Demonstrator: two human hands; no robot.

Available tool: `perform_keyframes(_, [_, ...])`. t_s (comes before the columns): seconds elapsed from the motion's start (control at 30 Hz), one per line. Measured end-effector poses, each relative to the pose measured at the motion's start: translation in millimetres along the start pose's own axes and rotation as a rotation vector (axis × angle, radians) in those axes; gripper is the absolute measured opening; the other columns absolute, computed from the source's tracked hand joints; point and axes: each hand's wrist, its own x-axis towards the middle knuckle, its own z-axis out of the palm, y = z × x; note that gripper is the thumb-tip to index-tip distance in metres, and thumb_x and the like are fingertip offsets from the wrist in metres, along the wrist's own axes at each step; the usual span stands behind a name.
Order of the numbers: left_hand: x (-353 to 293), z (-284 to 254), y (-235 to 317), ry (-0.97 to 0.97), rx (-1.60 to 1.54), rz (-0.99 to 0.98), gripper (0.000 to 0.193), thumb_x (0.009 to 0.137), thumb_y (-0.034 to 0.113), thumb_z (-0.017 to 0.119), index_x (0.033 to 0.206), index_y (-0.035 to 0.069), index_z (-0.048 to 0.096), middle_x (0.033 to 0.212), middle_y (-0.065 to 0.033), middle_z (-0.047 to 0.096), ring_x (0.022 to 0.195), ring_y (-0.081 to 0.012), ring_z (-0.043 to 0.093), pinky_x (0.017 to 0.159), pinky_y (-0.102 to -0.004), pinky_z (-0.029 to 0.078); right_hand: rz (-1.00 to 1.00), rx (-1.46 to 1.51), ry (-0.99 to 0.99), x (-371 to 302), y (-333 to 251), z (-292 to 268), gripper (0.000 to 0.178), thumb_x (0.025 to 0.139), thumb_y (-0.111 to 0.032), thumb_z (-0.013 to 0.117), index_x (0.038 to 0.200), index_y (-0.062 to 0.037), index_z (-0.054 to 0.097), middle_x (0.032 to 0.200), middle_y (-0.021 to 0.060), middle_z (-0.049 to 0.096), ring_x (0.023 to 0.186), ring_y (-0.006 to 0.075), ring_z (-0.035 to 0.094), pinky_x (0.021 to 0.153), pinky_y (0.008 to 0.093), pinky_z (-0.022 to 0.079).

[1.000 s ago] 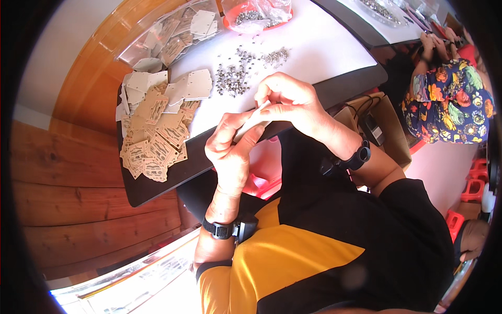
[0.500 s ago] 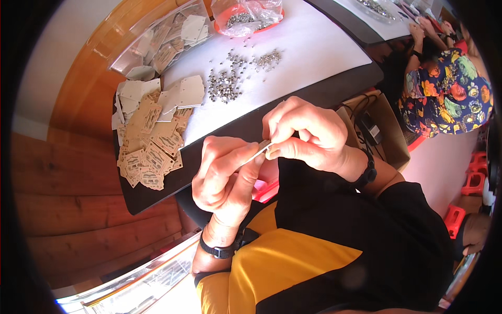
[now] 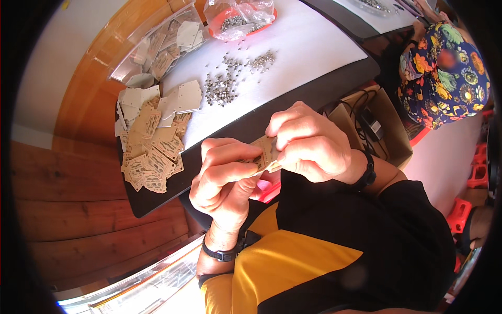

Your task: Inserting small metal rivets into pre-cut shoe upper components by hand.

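Observation:
Between my hands, just off the table's near edge, is a small tan printed card (image 3: pixel 265 150). My left hand (image 3: pixel 222 180) pinches its left end between thumb and fingers. At the card's right end my right hand (image 3: pixel 311 144) has its fingertips closed; any small piece in them is hidden. Tan printed cards (image 3: pixel 157 157) lie in a loose heap at the table's left end, with white cards (image 3: pixel 180 99) behind them. Farther off are a scatter of dark silvery metal bits (image 3: pixel 222 86) and a smaller patch of paler ones (image 3: pixel 261 62).
A clear plastic box (image 3: pixel 162 47) of cards stands at the far left. Beside it, a red bowl (image 3: pixel 269 22) lined with a plastic bag holds metal bits. Right of the table is a cardboard box (image 3: pixel 395 123) with cables. A person in a floral top (image 3: pixel 444 78) sits at far right.
The card has turned from edge-on to show its printed face. My right hand has shifted slightly lower, its fingers bent over the card's end. The view has shifted slightly.

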Motion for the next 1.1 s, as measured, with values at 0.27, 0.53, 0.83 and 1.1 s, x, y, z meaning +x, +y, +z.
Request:
perform_keyframes(0.27, [-6,3,-5,-0.057,-0.129,-0.088,0.014,0.081,0.008,0.077,0.091,0.005,0.068,0.095,-0.0119,0.072,0.087,-0.024,0.061,0.078,-0.0355,0.051,-0.189,-0.2,-0.035,-13,3,-3,0.032,0.074,-0.002,0.076,0.099,-0.0055,0.057,0.094,0.0082,0.054,0.087,0.0298,0.064,0.061,0.037,0.045])
perform_keyframes(0.53, [-8,5,-3,-0.107,-0.08,-0.031,0.013,0.081,0.008,0.077,0.09,0.004,0.069,0.096,-0.0119,0.071,0.089,-0.0252,0.062,0.079,-0.0353,0.052,-0.196,-0.217,-0.047,-23,1,-8,0.032,0.074,-0.001,0.075,0.099,-0.0057,0.056,0.094,0.0086,0.055,0.086,0.03,0.065,0.061,0.0373,0.046])
perform_keyframes(0.83, [-4,9,0,-0.114,-0.033,-0.073,0.015,0.079,-0.005,0.076,0.089,0.002,0.067,0.092,-0.0107,0.07,0.084,-0.0232,0.063,0.076,-0.0327,0.052,0.118,0.016,-0.078,-4,2,-12,0.02,0.085,-0.011,0.074,0.098,0.0017,0.065,0.094,0.0141,0.062,0.084,0.0285,0.065,0.069,0.035,0.052])
perform_keyframes(1.1, [-15,18,2,0.216,-0.151,-0.629,0.021,0.089,-0.005,0.067,0.108,-0.001,0.064,0.09,-0.0051,0.067,0.067,-0.0062,0.061,0.057,-0.018,0.049,0.47,0.188,0.065,-12,10,-14,0.01,0.088,0.001,0.067,0.097,0.0063,0.064,0.088,0.0119,0.066,0.079,0.0138,0.067,0.067,0.0258,0.052])
